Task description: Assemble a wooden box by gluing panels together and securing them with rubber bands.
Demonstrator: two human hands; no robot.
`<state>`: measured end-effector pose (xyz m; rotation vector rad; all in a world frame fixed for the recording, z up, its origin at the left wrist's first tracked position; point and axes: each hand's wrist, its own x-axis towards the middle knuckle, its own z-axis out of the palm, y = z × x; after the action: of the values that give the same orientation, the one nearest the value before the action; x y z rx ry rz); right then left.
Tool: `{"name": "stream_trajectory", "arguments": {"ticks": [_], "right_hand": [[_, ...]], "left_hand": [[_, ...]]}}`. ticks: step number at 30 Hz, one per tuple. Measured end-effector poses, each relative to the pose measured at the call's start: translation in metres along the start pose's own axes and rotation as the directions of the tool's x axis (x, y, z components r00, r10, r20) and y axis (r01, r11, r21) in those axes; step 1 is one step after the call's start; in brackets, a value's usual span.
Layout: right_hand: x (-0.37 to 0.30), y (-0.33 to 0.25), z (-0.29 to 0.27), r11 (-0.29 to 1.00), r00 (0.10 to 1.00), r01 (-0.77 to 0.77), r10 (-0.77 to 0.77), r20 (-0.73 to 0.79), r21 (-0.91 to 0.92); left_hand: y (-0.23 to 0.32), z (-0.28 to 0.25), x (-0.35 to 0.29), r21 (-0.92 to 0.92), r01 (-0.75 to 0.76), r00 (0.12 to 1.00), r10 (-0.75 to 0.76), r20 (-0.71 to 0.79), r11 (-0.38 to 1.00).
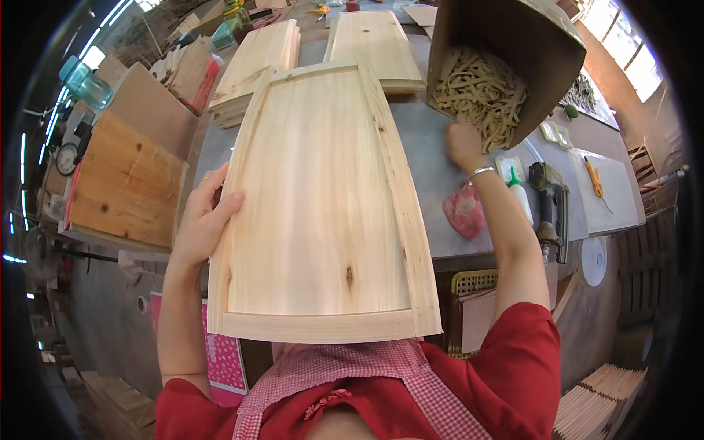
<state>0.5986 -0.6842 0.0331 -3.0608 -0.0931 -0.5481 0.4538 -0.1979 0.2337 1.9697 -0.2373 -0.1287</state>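
The left hand (205, 218) is clasping a wooden panel (315, 191) by its edge while the curled right hand (465, 148), hold unclear, is reaching to pale strips (478, 94) in a cardboard box (548, 67).

Framed panel (315, 198) centre, jutting past table (433, 176) edge. Two board stacks (372, 48) behind it. Box (506, 26) right of stacks, strips (480, 95) inside. Right of panel, left to right: pouch (466, 211), bottle (520, 198), power tool (547, 202).

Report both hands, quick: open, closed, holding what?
Left hand: closed on the left edge of the framed wooden panel.
Right hand: at the box of pale strips; cannot tell whether it holds any.
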Motion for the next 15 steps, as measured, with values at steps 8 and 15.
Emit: {"name": "stream_trajectory", "arguments": {"ticks": [8, 15], "right_hand": [[-0.032, -0.083, -0.039, 0.838, 0.962, 0.218, -0.270, 0.033, 0.500], [-0.017, -0.082, -0.195, 0.645, 0.963, 0.150, 0.075, -0.257, 0.749]], "left_hand": [[-0.001, -0.001, 0.003, 0.029, -0.073, 0.997, 0.073, -0.021, 0.997], [0.009, -0.005, -0.003, 0.283, -0.079, 0.990, 0.108, -0.091, 0.956]]}}
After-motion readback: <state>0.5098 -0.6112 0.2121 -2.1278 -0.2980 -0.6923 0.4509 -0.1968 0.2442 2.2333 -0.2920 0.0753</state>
